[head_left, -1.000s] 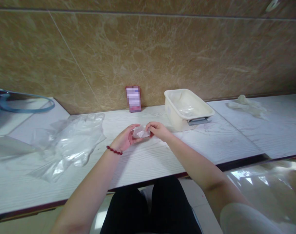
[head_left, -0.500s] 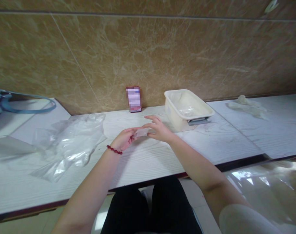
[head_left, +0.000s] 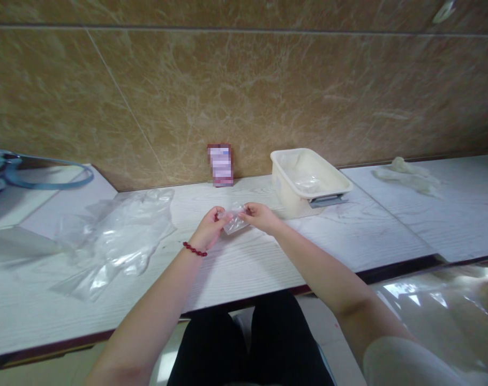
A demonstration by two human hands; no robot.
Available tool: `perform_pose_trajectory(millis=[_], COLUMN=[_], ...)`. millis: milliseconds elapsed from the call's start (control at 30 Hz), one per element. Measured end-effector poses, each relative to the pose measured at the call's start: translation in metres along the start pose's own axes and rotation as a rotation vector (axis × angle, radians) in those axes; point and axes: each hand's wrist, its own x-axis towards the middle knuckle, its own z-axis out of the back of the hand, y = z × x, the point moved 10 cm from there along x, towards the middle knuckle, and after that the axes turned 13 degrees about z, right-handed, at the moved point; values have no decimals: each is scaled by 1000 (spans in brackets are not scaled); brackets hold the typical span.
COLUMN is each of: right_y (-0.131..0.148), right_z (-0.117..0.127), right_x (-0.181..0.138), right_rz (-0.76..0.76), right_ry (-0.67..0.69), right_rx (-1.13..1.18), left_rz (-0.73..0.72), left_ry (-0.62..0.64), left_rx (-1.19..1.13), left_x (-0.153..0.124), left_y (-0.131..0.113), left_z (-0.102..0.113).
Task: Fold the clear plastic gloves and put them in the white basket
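Observation:
A small clear plastic bag [head_left: 236, 221] is stretched between my two hands, above the white wood-grain table [head_left: 244, 268]. My left hand [head_left: 212, 224], with a red bead bracelet at the wrist, pinches its left side. On the other side, my right hand [head_left: 262, 217] grips the bag between thumb and fingers. Whether anything lies inside the bag I cannot make out. Just beyond my right hand stands a cream plastic bin [head_left: 287, 187] with some clear plastic in it.
Large clear plastic bags [head_left: 123, 236] lie to the left, beside a white box [head_left: 46, 209] with a blue strap [head_left: 51, 186] over it. A phone-like object [head_left: 220, 165] leans on the marbled wall. Pale crumpled gloves or cloth [head_left: 408, 176] rest at the right.
My right hand's spread fingers have closed on the small bag. The bag is now pulled flatter and turned between both hands, and my left hand has shifted slightly right.

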Motion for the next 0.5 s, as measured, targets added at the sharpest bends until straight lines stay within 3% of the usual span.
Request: perform_pose_trajectory(millis=[200,367,500], right_y=[-5,-5,15], right_z=[-3,8,27], right_x=[-3,0,1], right_rz=[-75,-44,8], right_ry=[-5,-39,-98], right_rx=[80,-39,-161], left_rz=[3,32,-33], left_ry=[-16,12,27], left_rx=[74,14,-114], left_x=[5,6,5], left_y=[5,6,-2], left_z=[1,0,4])
